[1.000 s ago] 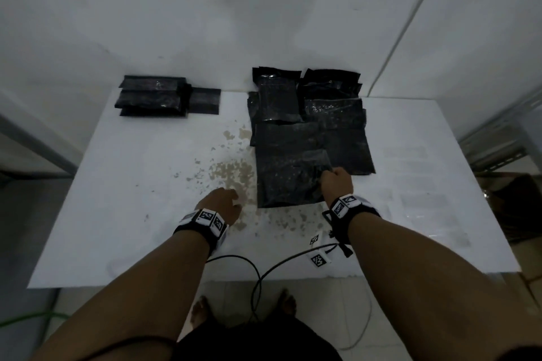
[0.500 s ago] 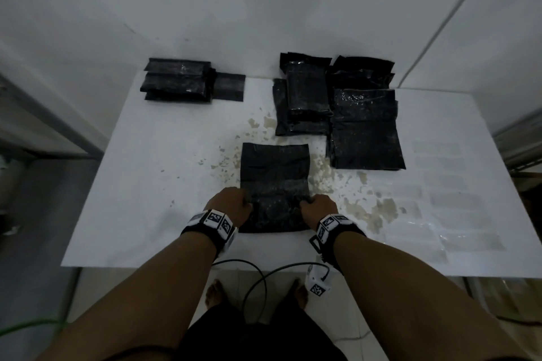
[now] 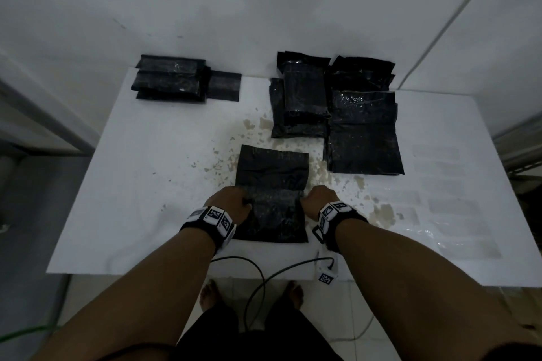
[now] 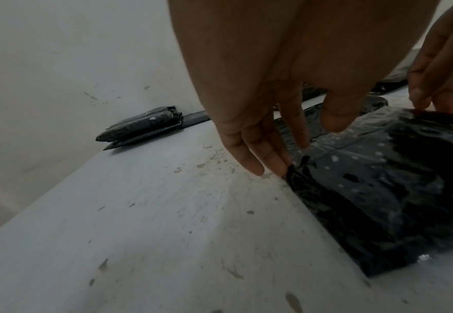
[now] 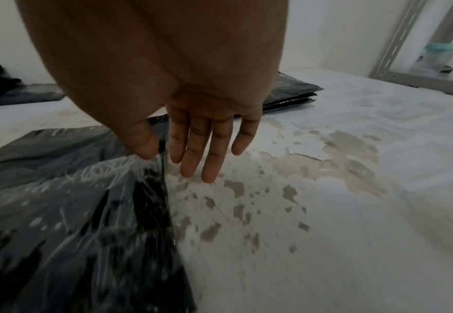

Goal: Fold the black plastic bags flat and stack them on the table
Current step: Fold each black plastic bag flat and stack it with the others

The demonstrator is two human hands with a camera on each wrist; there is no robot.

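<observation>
Both hands (image 3: 231,204) (image 3: 319,199) still pinch the bag (image 3: 272,184) edges with thumb and fingers (image 5: 175,146); nothing else moved.

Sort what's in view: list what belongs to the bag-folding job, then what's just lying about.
Job:
- crinkled black plastic bag under both hands
- left hand, right hand, each pinching a side edge
- unfolded black bag pile, far right
- folded black bag stack, far left
- white table

Lying about:
- brownish stains
- black cable
- grey metal shelf frame
</observation>
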